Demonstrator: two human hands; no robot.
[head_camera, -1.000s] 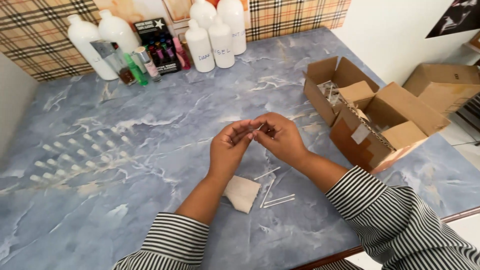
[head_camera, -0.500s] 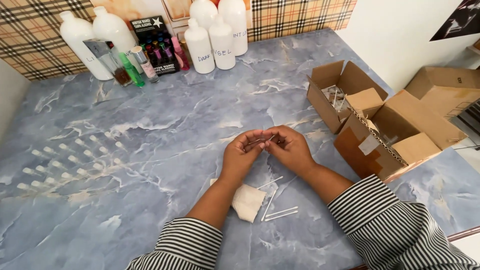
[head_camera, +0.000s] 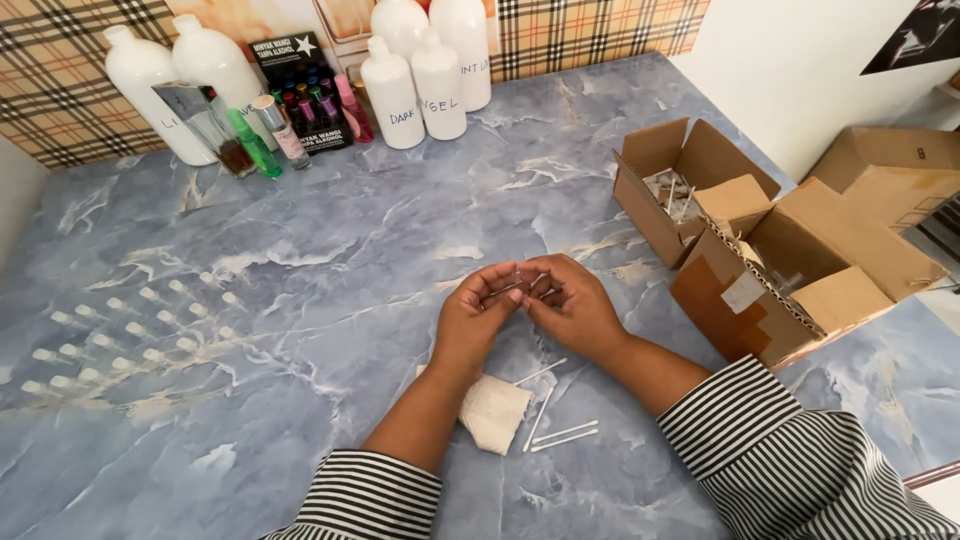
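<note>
My left hand (head_camera: 478, 318) and my right hand (head_camera: 573, 305) meet over the middle of the blue marbled table (head_camera: 380, 240). Between their fingertips they pinch a small clear vial (head_camera: 520, 278); which hand carries its weight is hard to tell. Below the hands lie several thin white sticks (head_camera: 556, 432) and a folded white cloth (head_camera: 492, 411), partly under my left forearm. Both sleeves are black-and-white striped.
Rows of small clear vials (head_camera: 130, 325) stand at the left. Open cardboard boxes (head_camera: 760, 250) sit at the right, one holding more vials. White bottles (head_camera: 415, 85), small coloured bottles (head_camera: 250, 140) and a dark box (head_camera: 300, 90) line the back wall.
The hands stay joined on the small vial with only slight finger movement. The view has shifted a little, so everything sits lower and further right in frame.
</note>
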